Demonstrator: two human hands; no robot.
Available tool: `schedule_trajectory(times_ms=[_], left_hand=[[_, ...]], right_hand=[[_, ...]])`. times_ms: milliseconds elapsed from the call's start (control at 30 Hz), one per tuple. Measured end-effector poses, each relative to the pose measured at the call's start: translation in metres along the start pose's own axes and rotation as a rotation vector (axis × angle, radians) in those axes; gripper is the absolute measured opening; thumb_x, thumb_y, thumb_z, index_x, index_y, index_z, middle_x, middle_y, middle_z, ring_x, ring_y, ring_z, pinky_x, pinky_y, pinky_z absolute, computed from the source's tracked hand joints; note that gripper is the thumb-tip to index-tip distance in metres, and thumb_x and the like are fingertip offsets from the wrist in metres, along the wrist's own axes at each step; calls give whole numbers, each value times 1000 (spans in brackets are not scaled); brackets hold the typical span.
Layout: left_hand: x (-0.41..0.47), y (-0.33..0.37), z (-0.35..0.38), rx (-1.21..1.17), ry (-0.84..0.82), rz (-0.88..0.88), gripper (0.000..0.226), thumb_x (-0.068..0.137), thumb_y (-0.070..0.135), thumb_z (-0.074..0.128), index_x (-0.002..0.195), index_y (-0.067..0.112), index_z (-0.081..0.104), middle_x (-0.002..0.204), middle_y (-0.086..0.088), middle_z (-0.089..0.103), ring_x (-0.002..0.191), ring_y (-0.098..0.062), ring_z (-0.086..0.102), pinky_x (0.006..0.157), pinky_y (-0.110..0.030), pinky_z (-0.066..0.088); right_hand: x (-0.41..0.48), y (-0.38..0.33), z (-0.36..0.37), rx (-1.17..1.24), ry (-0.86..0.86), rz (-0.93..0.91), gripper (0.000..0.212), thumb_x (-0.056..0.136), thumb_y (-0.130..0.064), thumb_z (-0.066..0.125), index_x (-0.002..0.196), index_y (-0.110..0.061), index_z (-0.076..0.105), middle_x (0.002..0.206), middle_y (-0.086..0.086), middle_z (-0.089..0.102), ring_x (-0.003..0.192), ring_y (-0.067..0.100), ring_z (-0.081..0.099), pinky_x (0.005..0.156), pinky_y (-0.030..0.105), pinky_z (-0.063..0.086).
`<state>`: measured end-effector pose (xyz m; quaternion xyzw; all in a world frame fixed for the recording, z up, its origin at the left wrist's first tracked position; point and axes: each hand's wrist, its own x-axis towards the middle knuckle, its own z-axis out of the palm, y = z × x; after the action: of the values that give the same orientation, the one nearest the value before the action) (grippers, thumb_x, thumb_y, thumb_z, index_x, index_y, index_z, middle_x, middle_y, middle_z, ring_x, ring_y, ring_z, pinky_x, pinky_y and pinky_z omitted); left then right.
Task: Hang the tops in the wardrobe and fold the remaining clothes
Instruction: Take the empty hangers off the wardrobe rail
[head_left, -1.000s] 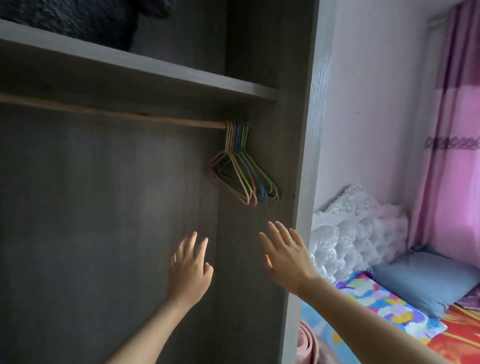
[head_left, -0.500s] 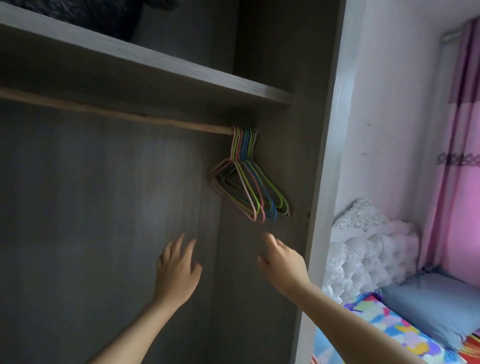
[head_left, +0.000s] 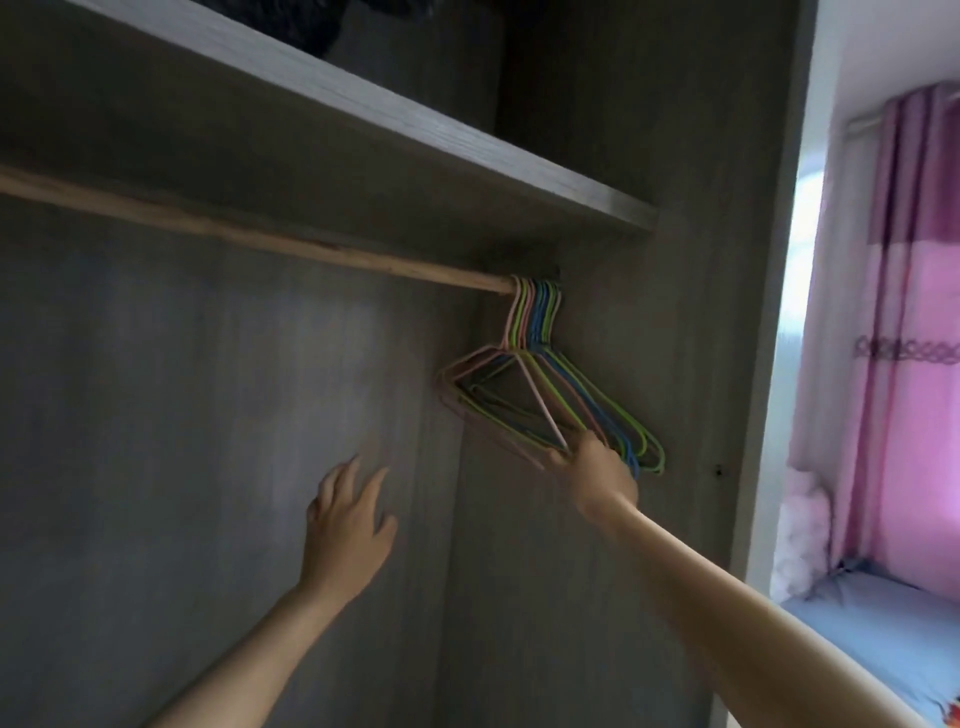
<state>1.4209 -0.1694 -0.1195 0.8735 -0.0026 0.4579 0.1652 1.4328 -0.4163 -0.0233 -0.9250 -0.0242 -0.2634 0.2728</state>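
Left arm bare, rising from lower left, forearm angled up and right. Left hand (head_left: 348, 525) back toward camera, fingers spread and loosely straight, pointing up, thumb out to right; free of any contact. Right arm bare, stretched nearly straight from lower right corner up and left, reaching higher than left. Right hand (head_left: 600, 475) back toward camera, fingers (head_left: 553, 460) pointing left, tips among lower bars of hangers (head_left: 535, 322); blur hides whether they pinch a wire. Hands well apart.

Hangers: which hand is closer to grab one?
Right. The right hand is at the lower bars of the hangers, at the right end of the rod. The left hand is spread lower and leftward, apart from them.
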Motion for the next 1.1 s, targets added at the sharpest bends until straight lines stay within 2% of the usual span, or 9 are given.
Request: schedule_trajectory(times_ms=[200,467,567,667,767,833,933,1033,1100], left_hand=[[14,-34,-3,-53,-27,28,44,67,17,65,109,3,67,121,-27,58,106,-47,57,77,-56,50],[12,-58,-4,-42,11,74,52,69,35,38,99,6,69,114,-25,62,102,-39,57,69,-53,53],[12,-63,-4,-33,-3,88,44,68,30,47,98,6,69,112,-25,62,103,-34,48,66,-51,53],[10,-66,-3,-29,-17,97,45,61,15,70,104,3,67,115,-27,60,101,-43,56,68,-54,52],[6,-67,0,-46,-22,87,75,49,3,87,118,-2,60,120,-32,55,101,-52,56,72,-58,50],[2,-65,4,-34,-28,92,96,44,9,91,130,1,49,125,-36,49,105,-55,53,74,-60,49],[-8,-58,12,25,-10,134,120,37,27,95,138,8,33,128,-42,41,109,-59,47,77,-64,46],[-22,-62,18,95,70,241,136,30,38,95,143,10,23,132,-43,33,117,-58,36,85,-68,40],[-37,-65,20,111,97,338,146,30,41,94,148,15,13,134,-40,28,119,-55,32,86,-69,37]], right_hand=[[15,-31,11,-152,50,-13,39,101,-35,32,112,-8,57,116,17,62,110,36,56,83,38,44],[6,-42,10,-250,191,-111,38,103,-34,26,105,-3,49,107,25,64,101,42,58,73,41,40],[3,-43,7,-247,226,-135,34,102,-33,28,97,-5,47,103,25,64,98,43,58,65,38,29],[-10,-32,-2,-239,233,-187,30,102,-31,31,93,-6,47,96,28,64,91,45,58,62,38,24],[-28,-9,-11,-226,238,-227,25,100,-29,38,83,-11,42,83,27,64,79,45,58,59,38,26],[-42,6,-17,-213,231,-258,25,98,-28,43,76,-15,42,69,20,62,69,44,56,57,37,30],[-62,25,-26,-195,207,-321,35,97,-30,47,67,-25,31,49,-4,42,48,32,43,54,32,28],[-79,45,-34,-233,215,-430,38,89,-54,31,68,-22,31,45,-11,27,44,25,28,52,30,29],[-94,62,-38,-228,219,-465,36,85,-56,24,72,-25,36,44,-11,24,45,25,28,49,29,31]])
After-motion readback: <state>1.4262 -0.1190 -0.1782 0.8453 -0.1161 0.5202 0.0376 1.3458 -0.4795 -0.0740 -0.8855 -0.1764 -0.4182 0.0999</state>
